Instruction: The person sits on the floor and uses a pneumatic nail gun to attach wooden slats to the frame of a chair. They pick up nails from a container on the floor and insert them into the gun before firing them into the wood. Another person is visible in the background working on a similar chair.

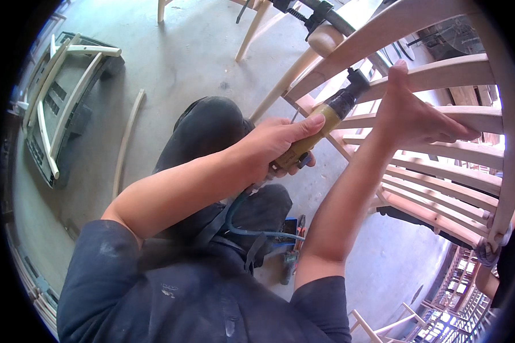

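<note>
My left hand (283, 143) is wrapped round a yellow air-powered angle drill (320, 127) with a black right-angle head. That head lies close to the left end of a slat; whether it touches cannot be told. A blue-green air hose (232, 214) curves down from the grip. The pale wooden slatted frame (452, 74) fills the right side. My right hand (409, 114) lies across its slats, thumb raised and fingers stretched out to the right. A clamp (320, 17) with a metal bar sits at the frame's upper end, beside a rounded wooden piece (325, 40).
Another person's gloved hand (487, 251) is at the frame's lower right corner. Tools (292, 251) lie on the floor by my knee. At left, curved wooden parts rest on a dark pallet (83, 43), with a loose curved strip (129, 140) nearby. Wooden frames (463, 280) stand lower right.
</note>
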Demonstrator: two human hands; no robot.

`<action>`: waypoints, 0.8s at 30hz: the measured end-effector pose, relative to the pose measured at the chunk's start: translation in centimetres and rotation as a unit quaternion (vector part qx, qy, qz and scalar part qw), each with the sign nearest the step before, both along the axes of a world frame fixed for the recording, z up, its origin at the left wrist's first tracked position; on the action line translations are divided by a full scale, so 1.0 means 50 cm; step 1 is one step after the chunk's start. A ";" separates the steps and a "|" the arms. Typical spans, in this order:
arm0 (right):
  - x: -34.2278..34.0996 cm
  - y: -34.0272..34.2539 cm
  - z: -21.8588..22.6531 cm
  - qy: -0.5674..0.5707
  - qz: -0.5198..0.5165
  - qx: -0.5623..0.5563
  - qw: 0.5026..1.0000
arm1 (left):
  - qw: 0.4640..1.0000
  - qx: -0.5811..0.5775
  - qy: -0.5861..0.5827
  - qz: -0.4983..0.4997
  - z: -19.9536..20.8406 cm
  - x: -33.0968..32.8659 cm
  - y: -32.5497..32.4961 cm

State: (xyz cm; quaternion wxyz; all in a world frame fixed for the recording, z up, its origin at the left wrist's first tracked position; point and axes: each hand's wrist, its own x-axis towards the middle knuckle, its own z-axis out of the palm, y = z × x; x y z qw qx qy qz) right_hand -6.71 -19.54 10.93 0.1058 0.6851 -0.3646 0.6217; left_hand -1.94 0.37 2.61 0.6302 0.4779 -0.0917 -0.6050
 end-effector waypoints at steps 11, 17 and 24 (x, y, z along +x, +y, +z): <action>-0.007 -0.020 0.013 -0.022 0.108 -0.085 0.990 | 0.999 -0.046 0.014 0.001 -0.028 -0.002 0.000; -0.114 0.012 -0.002 0.120 0.136 -0.002 0.983 | 0.999 -0.036 0.007 0.001 -0.030 -0.006 -0.012; -0.234 0.001 0.062 0.615 -0.002 -0.362 0.700 | 0.999 -0.037 -0.004 0.022 -0.033 -0.010 -0.008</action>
